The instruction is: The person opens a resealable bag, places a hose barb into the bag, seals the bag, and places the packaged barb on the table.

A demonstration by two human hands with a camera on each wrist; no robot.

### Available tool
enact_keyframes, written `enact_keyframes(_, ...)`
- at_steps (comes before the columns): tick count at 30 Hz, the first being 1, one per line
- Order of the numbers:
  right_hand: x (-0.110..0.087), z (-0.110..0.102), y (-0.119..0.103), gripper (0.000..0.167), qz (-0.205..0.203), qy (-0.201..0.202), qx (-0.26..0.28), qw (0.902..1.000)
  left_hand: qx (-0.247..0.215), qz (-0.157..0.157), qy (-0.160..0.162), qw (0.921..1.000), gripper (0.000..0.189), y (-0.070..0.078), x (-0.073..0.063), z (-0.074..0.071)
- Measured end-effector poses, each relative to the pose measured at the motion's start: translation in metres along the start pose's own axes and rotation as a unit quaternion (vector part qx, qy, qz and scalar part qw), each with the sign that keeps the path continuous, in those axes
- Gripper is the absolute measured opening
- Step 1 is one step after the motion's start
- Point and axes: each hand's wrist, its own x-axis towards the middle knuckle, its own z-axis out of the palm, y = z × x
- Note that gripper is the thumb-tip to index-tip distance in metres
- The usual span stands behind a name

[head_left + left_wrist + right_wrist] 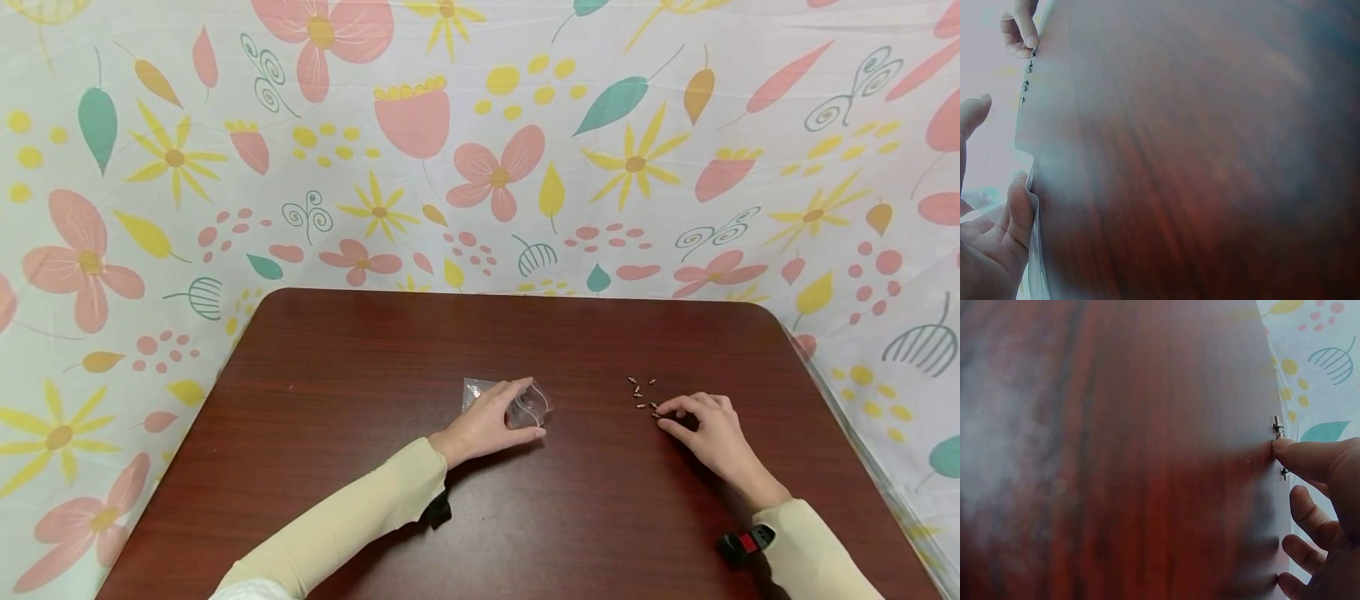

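A clear zip-lock bag (534,406) lies on the table with its mouth toward the right. My left hand (487,421) rests over it, thumb and fingers spread apart; in the left wrist view the fingers (1020,209) touch the bag's edge. To the right, several small metal pieces (637,395), each a thin shaft with a wider collar, lie loosely grouped. My right hand (708,433) is at the near end of this group, pinching one piece between thumb and forefinger at the tabletop. Another metal piece (1277,425) lies just beyond the thumb in the right wrist view.
The dark brown wooden table (360,350) has rounded far corners. A white cloth with flower and leaf prints (495,175) hangs behind it and along both sides. Black straps show at both wrists, the right strap (746,543) with a red part.
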Motion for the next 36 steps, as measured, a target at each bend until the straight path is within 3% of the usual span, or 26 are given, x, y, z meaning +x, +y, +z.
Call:
enact_keyframes(19, 0.0045, 0.0034, -0.0022, 0.019, 0.008, 0.006, -0.02, 0.9997, -0.005, 0.0, -0.008, 1.0, 0.086, 0.0002, -0.0007, -0.0011)
enact_keyframes(36, 0.0056, 0.0023, -0.0068, 0.004, 0.062, -0.014, 0.002, 0.998, -0.004, 0.004, -0.006, 1.0, 0.086, -0.0027, -0.0005, 0.0011)
